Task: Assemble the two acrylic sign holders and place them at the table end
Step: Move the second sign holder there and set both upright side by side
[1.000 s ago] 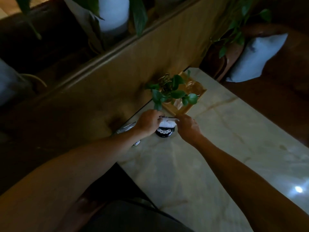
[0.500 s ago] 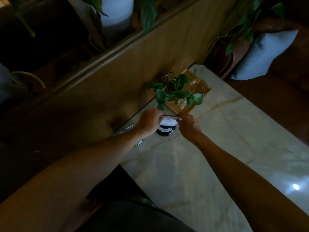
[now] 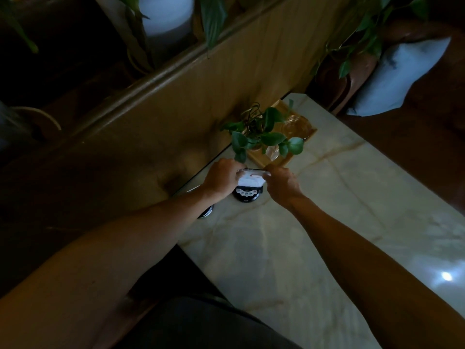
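Observation:
A clear acrylic sign panel with a white card [image 3: 251, 179] stands over a round black base [image 3: 246, 194] at the far end of the pale marble table [image 3: 314, 235]. My left hand [image 3: 221, 180] grips the panel's left edge and my right hand [image 3: 280, 183] pinches its right top corner. Whether the panel sits in the base slot is hidden by my hands. A second round base [image 3: 205, 212] lies partly under my left forearm near the table's left edge.
A wooden tray [image 3: 302, 144] with a small leafy plant [image 3: 261, 134] and a glass stands just beyond the sign. A wooden partition wall [image 3: 163, 122] runs along the table's left side. A white cushion [image 3: 400, 76] and a dark seat lie at the far right.
Both hands stay on the sign panel over the black base with hardly any movement; only the camera view has shifted slightly.

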